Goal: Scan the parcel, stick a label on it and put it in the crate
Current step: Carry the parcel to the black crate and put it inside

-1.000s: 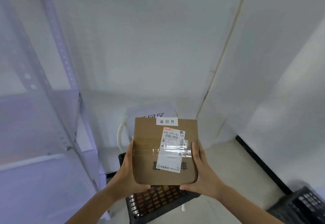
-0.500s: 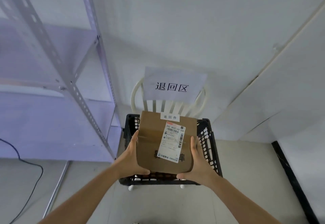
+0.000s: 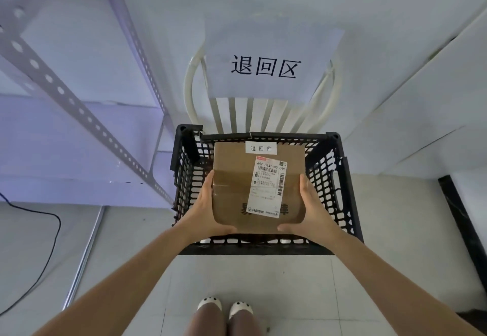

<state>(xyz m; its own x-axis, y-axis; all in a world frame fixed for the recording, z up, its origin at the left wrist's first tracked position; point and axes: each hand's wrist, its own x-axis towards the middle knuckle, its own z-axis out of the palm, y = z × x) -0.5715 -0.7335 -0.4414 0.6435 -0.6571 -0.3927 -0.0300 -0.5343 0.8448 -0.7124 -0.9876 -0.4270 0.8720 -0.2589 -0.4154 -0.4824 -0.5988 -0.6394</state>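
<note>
Cardboard parcel [image 3: 237, 190], label [image 3: 261, 148] already stuck on, sits clasped between left hand [image 3: 203, 213] and right hand [image 3: 312, 210], inside the crate [image 3: 340, 177] mouth; only release seems left.

Black crate [image 3: 340, 193] on white chair [image 3: 192, 93]

Brown cardboard parcel [image 3: 237, 190] blocks most of the black plastic lattice crate [image 3: 340, 185] interior, floor of it unseen. Fine print on the white shipping label [image 3: 268, 185] too small to read. White slatted chair [image 3: 253, 114] seat hidden behind crate. Both forearms and grey metal shelving rack [image 3: 66, 93] cropped by frame edges.
</note>
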